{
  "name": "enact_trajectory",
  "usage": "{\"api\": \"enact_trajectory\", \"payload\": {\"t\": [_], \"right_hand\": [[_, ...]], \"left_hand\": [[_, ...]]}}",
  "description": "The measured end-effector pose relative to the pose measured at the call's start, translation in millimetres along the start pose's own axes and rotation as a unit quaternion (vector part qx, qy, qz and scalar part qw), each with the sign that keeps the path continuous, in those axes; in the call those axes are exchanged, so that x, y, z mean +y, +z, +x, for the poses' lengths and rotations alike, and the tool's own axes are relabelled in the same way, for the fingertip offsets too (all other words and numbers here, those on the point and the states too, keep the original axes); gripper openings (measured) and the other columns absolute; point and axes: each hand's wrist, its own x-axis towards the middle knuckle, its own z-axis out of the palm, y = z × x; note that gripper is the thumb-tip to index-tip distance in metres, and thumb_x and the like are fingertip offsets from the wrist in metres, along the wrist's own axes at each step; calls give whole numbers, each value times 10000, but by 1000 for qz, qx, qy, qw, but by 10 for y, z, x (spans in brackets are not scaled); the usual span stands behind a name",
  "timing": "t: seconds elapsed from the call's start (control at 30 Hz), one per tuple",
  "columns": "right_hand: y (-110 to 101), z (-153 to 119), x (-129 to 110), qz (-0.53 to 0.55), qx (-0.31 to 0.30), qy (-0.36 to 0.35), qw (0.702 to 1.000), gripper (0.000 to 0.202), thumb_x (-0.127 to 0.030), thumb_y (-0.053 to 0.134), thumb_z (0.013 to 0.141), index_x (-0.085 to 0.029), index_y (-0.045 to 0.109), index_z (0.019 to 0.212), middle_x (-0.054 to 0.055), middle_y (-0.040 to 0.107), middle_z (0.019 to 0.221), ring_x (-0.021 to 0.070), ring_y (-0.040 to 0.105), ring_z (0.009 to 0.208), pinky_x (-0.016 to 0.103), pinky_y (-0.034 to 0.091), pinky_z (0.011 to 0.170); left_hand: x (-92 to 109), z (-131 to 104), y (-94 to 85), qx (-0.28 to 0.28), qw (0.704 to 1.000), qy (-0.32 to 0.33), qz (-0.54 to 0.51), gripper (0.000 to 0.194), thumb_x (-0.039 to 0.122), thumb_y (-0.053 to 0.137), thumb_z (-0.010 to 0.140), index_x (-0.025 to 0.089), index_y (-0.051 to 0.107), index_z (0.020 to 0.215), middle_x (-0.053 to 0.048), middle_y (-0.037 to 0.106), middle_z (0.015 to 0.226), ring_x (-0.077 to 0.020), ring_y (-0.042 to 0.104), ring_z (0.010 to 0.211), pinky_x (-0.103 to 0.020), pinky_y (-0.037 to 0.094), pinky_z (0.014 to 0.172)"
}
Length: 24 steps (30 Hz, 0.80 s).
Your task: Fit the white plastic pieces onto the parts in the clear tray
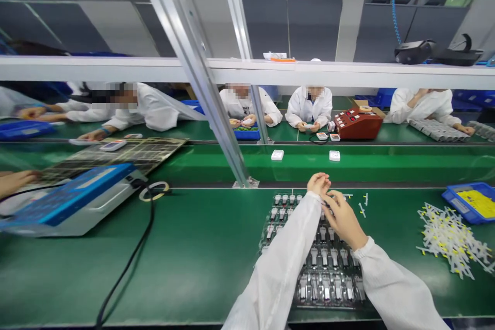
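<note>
My left hand (319, 183) is over the far edge of a clear plastic tray (296, 305), its fingers curled together. Anything within them is too small or hidden to make out. Just beside its cuff, my right hand (343, 218) hovers above the tray with bent fingers apart and nothing visible between them. Rows of small white-and-dark parts (327, 289) fill the tray pockets, and my sleeves cover some of them. A few thin white strips (362, 210) with yellow bits lie right of the tray.
At the right are a pile of white strips with yellow ends (450, 240) and a blue bin (456, 203) of yellow pieces. A blue-and-white machine (88, 196) with a black cable stands left. A metal post (216, 113) rises ahead; co-workers sit beyond the green belt (371, 170).
</note>
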Motion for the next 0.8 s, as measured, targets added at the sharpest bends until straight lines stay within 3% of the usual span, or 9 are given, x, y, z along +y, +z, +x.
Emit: {"api": "enact_trajectory", "payload": {"t": [0.1, 0.17, 0.23, 0.33, 0.4, 0.5, 0.67, 0.8], "right_hand": [[-67, 26, 491, 13, 83, 74, 994, 289, -296, 413, 957, -209, 553, 1194, 129, 534, 1141, 202, 594, 904, 359, 499, 822], [-93, 10, 852, 14, 130, 122, 984, 244, -308, 408, 955, -199, 588, 1080, 112, 557, 1051, 196, 589, 855, 348, 496, 772], [-80, -43, 1165, 3, 151, 155, 976, 226, -318, 408, 953, -197, 594, 995, 98, 570, 995, 187, 576, 795, 342, 484, 736], [-4, -171, 1470, -19, 169, 186, 968, 221, -325, 402, 955, -196, 582, 936, 83, 575, 927, 184, 555, 746, 342, 464, 717], [43, -258, 1568, -25, 165, 195, 967, 216, -322, 406, 954, -198, 579, 917, 75, 575, 897, 179, 545, 721, 337, 456, 705], [55, -343, 1617, -18, 149, 191, 970, 191, -305, 431, 947, -200, 589, 928, 69, 582, 907, 167, 540, 714, 324, 452, 703], [-63, -381, 1636, -13, 141, 186, 972, 169, -277, 439, 947, -199, 590, 949, 62, 580, 914, 160, 541, 736, 300, 448, 692], [-185, -400, 1651, -44, 62, 195, 978, 189, -278, 425, 947, -212, 572, 847, 44, 579, 820, 177, 549, 756, 310, 440, 721]], "left_hand": [[-45, 284, -248, 39, 996, 51, 53, 234, 302, 396, 966, 168, 584, 1002, -82, 634, 1004, -158, 615, 928, -383, 497, 921], [-104, 384, -376, 34, 991, 81, 97, 188, 280, 439, 934, 184, 601, 947, -77, 629, 999, -185, 588, 970, -419, 454, 970], [-212, 381, -400, -1, 986, 98, 135, 132, 240, 502, 887, 196, 625, 870, -65, 632, 943, -205, 569, 956, -443, 421, 989], [-444, 221, -262, -96, 963, 118, 222, 56, 184, 596, 803, 203, 648, 812, -61, 627, 892, -231, 540, 949, -450, 408, 966], [-596, 82, -136, -157, 907, 145, 362, 105, 225, 602, 814, 204, 653, 904, -84, 604, 993, -262, 494, 1020, -452, 413, 924], [-730, -66, -11, -171, 845, 147, 484, 259, 388, 624, 822, 204, 637, 1003, -107, 553, 1101, -301, 447, 1073, -463, 410, 873], [-720, -150, 29, -130, 818, 145, 541, 281, 388, 607, 832, 186, 618, 1028, -123, 510, 1155, -315, 416, 1129, -475, 375, 904], [-703, -172, 38, -117, 821, 130, 543, 230, 337, 592, 853, 187, 606, 1028, -119, 521, 1186, -321, 401, 1174, -488, 348, 934]]}}
